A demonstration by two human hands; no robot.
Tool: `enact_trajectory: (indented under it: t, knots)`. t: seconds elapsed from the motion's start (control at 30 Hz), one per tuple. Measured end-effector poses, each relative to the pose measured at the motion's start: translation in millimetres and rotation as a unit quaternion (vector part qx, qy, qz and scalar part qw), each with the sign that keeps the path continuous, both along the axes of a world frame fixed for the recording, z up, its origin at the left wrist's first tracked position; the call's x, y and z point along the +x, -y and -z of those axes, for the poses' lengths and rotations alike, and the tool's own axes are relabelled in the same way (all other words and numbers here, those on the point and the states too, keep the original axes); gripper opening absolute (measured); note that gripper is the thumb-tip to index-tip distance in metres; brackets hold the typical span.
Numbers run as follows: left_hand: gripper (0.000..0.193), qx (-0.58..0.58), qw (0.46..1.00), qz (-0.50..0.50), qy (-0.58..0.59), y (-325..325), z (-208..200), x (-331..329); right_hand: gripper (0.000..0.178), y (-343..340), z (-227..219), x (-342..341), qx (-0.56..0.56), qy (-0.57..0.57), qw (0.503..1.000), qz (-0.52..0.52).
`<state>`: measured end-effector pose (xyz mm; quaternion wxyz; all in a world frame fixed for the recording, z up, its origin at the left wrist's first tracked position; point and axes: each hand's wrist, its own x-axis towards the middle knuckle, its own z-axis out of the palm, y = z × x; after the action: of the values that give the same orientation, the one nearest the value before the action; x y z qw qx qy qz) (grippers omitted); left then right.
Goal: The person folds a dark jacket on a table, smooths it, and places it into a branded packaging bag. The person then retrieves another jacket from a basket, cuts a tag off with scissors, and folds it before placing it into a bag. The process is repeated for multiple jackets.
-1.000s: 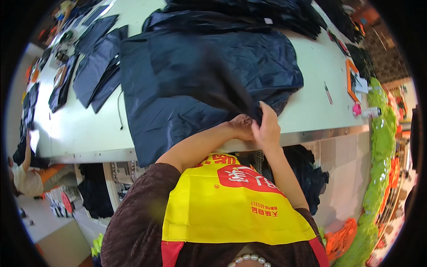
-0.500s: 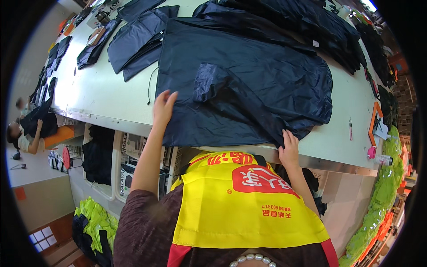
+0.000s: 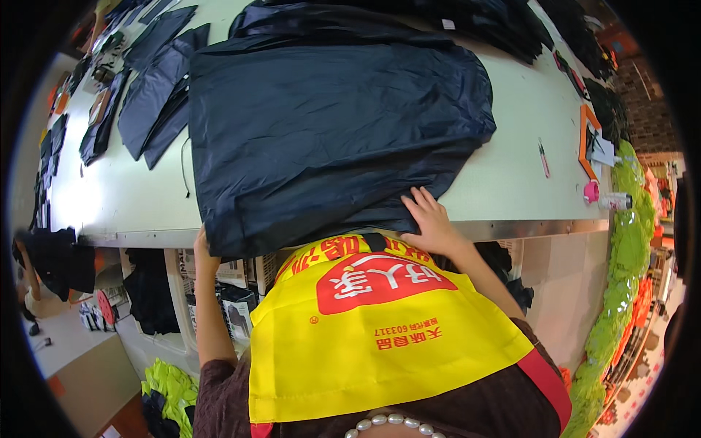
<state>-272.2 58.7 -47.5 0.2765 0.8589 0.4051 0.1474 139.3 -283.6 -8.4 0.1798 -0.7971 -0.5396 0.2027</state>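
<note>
A dark navy garment (image 3: 328, 124) of thin, shiny, wrinkled fabric lies spread across the table, its near side reaching the table's front edge. At its lower left corner my left hand (image 3: 205, 252) is closed on the fabric, with most of the fingers hidden behind the cloth. My right hand (image 3: 431, 221) rests on the near right edge, fingers stretched out and apart over the fabric. The sleeve that lay on top earlier no longer shows.
The pale table (image 3: 511, 182) bears more dark garments (image 3: 496, 25) at the back and folded dark pieces (image 3: 157, 102) at the left. A thin pink tool (image 3: 544, 159), an orange frame (image 3: 588, 142) and a bottle (image 3: 617, 201) lie at the right. Lime-green cloth (image 3: 629, 241) is heaped beyond.
The sleeve has gone from the garment's top. My left hand has moved down to the near left corner and closed on it. My right hand now lies spread on the fabric. The view has shifted.
</note>
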Motion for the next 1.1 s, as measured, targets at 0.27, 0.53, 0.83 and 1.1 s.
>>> enact_trajectory:
  t: [0.27,0.53,0.83,1.1]
  knots:
    - [0.046,-0.480,0.817,-0.115,0.298,8,-47,13,0.034,-4,4,162,0.121,0.321,0.935,0.087]
    - [0.018,-0.099,0.909,-0.220,0.340,6,-51,77,0.026,-29,36,185,0.116,0.298,0.936,0.145]
    - [0.026,0.181,0.952,-0.228,-0.091,18,20,49,0.071,-38,28,80,-0.056,0.216,0.975,0.025]
    - [0.058,0.285,0.957,0.051,-0.035,67,-35,22,0.072,24,-4,103,0.029,0.160,0.977,-0.141]
